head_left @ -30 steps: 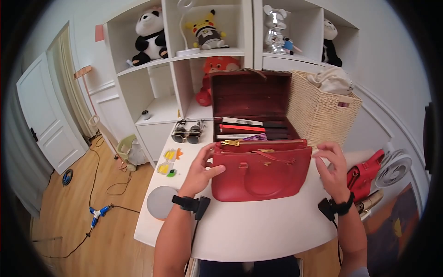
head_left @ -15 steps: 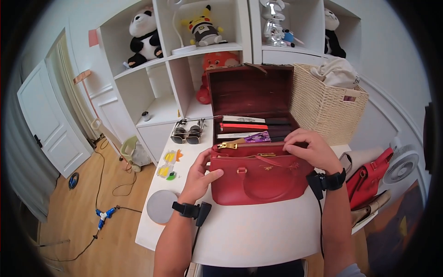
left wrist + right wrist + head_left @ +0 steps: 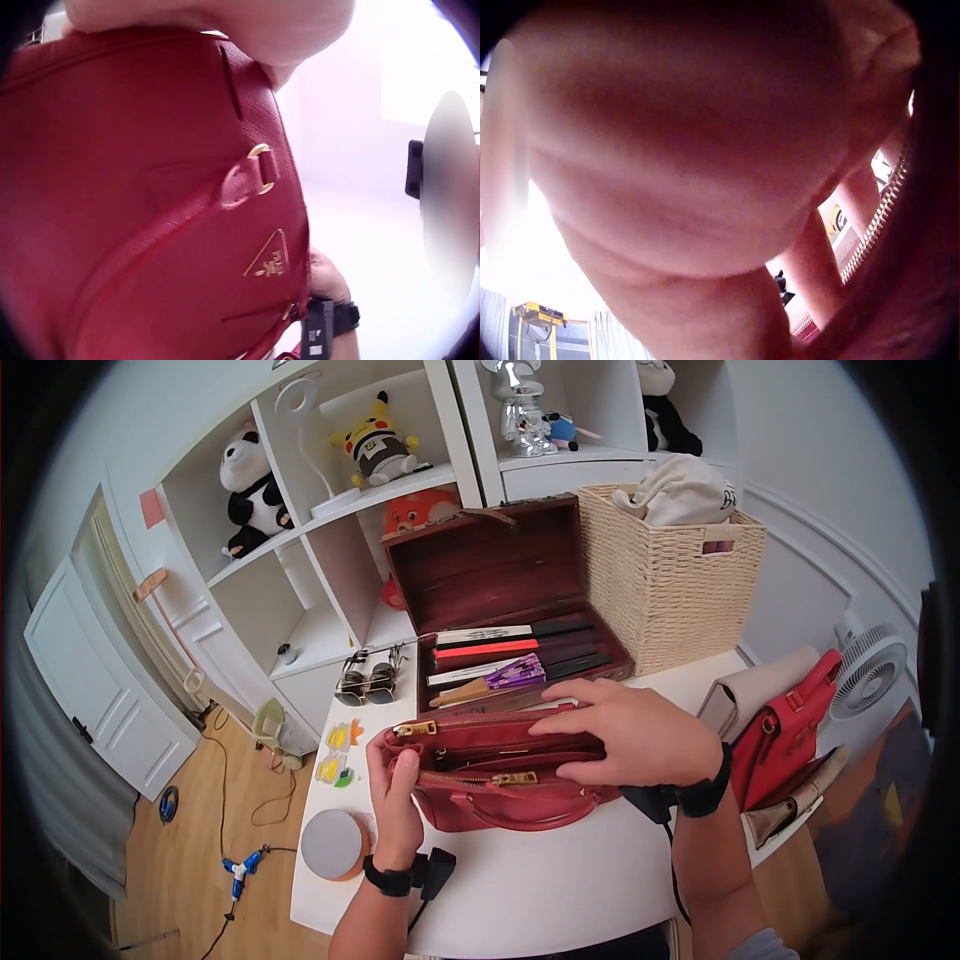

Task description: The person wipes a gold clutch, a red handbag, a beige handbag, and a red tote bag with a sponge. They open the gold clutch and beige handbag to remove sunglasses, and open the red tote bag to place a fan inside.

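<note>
A red handbag (image 3: 450, 812) is on the white table, its zipped top parted so the inside shows. My left hand (image 3: 395, 805) grips its left end, thumb at the near rim and fingers round the side. Over the right part of the opening lies my right hand (image 3: 645, 735), its fingers and thumb spread and reaching in at the mouth. Gold zip pulls (image 3: 515, 778) hang on the zips. The left wrist view has the handle (image 3: 157, 232) and gold triangle emblem (image 3: 270, 259) close up. Beside the right fingers, the right wrist view catches metal zip teeth (image 3: 881, 214).
Behind the bag, an open dark-red wooden chest (image 3: 490, 570) holds several folding fans (image 3: 515, 673). A woven basket (image 3: 660, 580) stands right of it. Sunglasses (image 3: 368, 682), yellow-lensed glasses (image 3: 335, 750) and a grey-topped round object (image 3: 333, 847) lie left. More bags (image 3: 785, 735) sit at right.
My right hand has come in from the bag's right side, across its back rim, to its opening. The bag's mouth now gapes wider and faces up toward me; my left hand keeps its hold.
</note>
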Available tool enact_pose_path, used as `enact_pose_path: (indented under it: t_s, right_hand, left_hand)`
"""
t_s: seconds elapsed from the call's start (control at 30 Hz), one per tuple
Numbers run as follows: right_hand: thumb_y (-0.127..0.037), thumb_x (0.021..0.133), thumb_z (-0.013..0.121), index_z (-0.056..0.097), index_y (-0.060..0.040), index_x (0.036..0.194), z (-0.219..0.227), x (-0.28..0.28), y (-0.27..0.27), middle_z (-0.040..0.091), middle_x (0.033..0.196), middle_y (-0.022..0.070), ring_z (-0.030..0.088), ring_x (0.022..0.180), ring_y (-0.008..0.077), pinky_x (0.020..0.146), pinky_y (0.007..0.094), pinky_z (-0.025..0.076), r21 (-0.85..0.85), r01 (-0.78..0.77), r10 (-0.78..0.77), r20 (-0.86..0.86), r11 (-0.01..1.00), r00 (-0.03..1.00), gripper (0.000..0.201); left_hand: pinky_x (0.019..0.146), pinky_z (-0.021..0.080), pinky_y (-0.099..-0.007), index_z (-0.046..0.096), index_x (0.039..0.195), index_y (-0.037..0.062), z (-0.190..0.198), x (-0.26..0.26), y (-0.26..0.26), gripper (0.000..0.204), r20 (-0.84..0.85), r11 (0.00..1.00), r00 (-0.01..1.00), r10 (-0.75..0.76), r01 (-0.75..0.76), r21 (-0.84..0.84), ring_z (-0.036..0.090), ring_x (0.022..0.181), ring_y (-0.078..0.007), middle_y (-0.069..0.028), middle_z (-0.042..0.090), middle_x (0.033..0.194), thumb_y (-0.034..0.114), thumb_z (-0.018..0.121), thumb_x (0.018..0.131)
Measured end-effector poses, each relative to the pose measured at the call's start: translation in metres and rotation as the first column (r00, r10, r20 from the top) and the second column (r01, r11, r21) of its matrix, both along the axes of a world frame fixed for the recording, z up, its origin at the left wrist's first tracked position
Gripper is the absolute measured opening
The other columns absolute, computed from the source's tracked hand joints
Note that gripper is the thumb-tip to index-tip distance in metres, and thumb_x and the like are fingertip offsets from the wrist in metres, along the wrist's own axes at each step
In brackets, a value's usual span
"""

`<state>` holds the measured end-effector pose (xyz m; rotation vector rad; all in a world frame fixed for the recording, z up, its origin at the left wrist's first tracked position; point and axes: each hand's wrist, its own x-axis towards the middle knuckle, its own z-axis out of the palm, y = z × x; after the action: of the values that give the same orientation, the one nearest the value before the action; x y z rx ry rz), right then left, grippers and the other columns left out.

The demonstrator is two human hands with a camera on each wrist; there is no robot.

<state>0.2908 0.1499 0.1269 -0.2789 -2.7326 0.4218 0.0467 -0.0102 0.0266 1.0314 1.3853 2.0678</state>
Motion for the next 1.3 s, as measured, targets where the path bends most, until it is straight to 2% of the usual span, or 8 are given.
enact_pose_path:
  t_s: [0.13,0.5,0.6,0.7,0.8,0.87,1.07,1.3]
  right_hand:
    - [-0.029,0.082,0.074,0.069,-0.0154,0.127,-0.001,0.003,-0.01,0.056,0.138,0.0163,0.059,0.112,0.0384,0.099,0.0446,0.05,0.066,0.031,-0.029,-0.04,0.997,0.999,0.047]
    - [-0.022,0.082,0.074,0.066,-0.0237,0.131,-0.005,-0.003,-0.013,0.046,0.149,0.0168,0.053,0.123,0.039,0.097,0.0481,0.051,0.024,0.142,-0.144,0.078,0.99,0.987,0.05]
    - [-0.022,0.083,0.076,0.06,-0.0225,0.138,-0.006,0.0,-0.02,0.046,0.149,0.0136,0.051,0.126,0.0367,0.101,0.0581,0.046,0.103,0.13,-0.138,0.076,0.986,0.987,0.057]
    - [-0.022,0.083,0.076,0.062,-0.0197,0.135,-0.005,0.0,-0.023,0.046,0.148,0.0129,0.05,0.128,0.0356,0.107,0.0662,0.038,0.203,0.125,-0.141,0.066,0.971,0.988,0.054]
    - [-0.021,0.083,0.077,0.063,-0.0169,0.132,-0.005,-0.001,-0.022,0.048,0.146,0.0123,0.049,0.13,0.034,0.11,0.0722,0.031,0.204,0.09,-0.101,0.045,0.975,0.994,0.051]
    - [-0.021,0.083,0.077,0.064,-0.0163,0.13,-0.007,-0.004,-0.02,0.049,0.144,0.0119,0.049,0.13,0.0331,0.11,0.0727,0.03,0.222,0.078,-0.088,0.039,0.972,0.995,0.05]
    - [-0.021,0.084,0.076,0.066,-0.0155,0.127,-0.01,-0.005,-0.014,0.054,0.139,0.0105,0.05,0.13,0.0313,0.111,0.0744,0.027,0.249,0.059,-0.066,0.022,0.967,0.998,0.044]
    - [-0.028,0.086,0.076,0.068,-0.0162,0.125,-0.004,-0.001,-0.01,0.055,0.134,0.0101,0.051,0.129,0.0327,0.11,0.0743,0.028,0.153,0.1,-0.109,0.054,0.983,0.993,0.041]
  left_hand:
    - [0.11,0.039,-0.0341,0.034,0.148,0.0047,0.014,0.005,-0.008,0.073,0.075,0.995,0.992,-0.097,0.097,0.01,0.05,0.126,-0.0206,-0.0119,0.048,0.141,0.004,0.06,0.08]
    - [0.113,0.037,-0.0343,0.031,0.153,0.0052,0.022,-0.013,-0.021,0.078,-0.031,0.979,0.985,-0.169,0.164,-0.124,0.044,0.135,-0.0228,-0.0141,0.043,0.149,0.01,0.07,0.085]
    - [0.096,0.045,-0.0311,0.063,0.124,0.0005,0.021,-0.06,-0.035,0.034,-0.255,0.98,0.958,0.134,-0.166,-0.109,0.058,0.117,-0.0152,-0.0095,0.066,0.123,0.027,0.061,0.102]
    - [0.069,0.052,-0.0314,0.072,0.098,-0.0047,0.019,-0.129,-0.049,0.031,-0.611,0.778,0.703,0.365,-0.59,-0.215,0.065,0.07,-0.0146,-0.009,0.073,0.082,0.026,0.072,0.094]
    - [0.066,0.054,-0.0353,0.072,0.094,-0.0083,0.012,-0.177,-0.071,0.036,-0.774,0.626,0.6,0.202,-0.687,-0.369,0.066,0.066,-0.0199,-0.0137,0.072,0.078,0.026,0.078,0.084]
    - [0.068,0.054,-0.0367,0.072,0.093,-0.0095,0.008,-0.192,-0.077,0.045,-0.793,0.276,0.59,-0.152,-0.745,-0.607,0.067,0.067,-0.0247,-0.0155,0.072,0.075,0.028,0.085,0.073]
    - [0.056,0.053,-0.0345,0.074,0.096,-0.0055,-0.012,-0.194,-0.078,0.044,-0.549,0.392,0.835,0.046,-0.52,-0.759,0.065,0.056,-0.0192,-0.0126,0.071,0.071,0.025,0.088,0.067]
    - [0.054,0.053,-0.0343,0.077,0.088,-0.0003,-0.039,-0.219,-0.066,0.028,-0.661,0.33,0.75,0.01,-0.627,-0.706,0.066,0.054,-0.0194,-0.011,0.07,0.067,0.019,0.084,0.068]
